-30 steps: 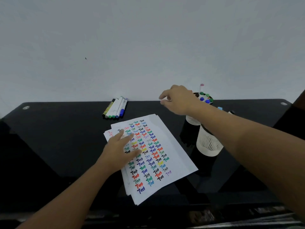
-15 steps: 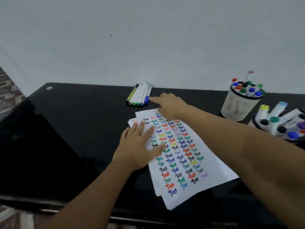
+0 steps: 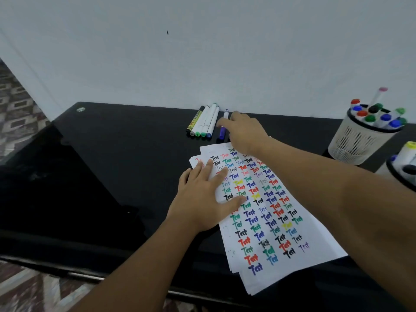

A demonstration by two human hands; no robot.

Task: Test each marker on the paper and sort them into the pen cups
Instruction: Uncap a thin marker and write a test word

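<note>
While the desk: glossy black table (image 3: 117,154) carries everything.
Paper: white sheets (image 3: 270,221), matte, rows of coloured "Test".
Cups: ribbed white pen cups (image 3: 360,140) at three o'clock, well apart.
Left hand (image 3: 202,199): spread flat, pressing paper.
Right hand (image 3: 245,131): nearer; fingers curl on blue-capped marker (image 3: 222,129).
Marker: twelve o'clock, slim cylinder, pointing away; four more markers (image 3: 203,122) just beside.
</note>
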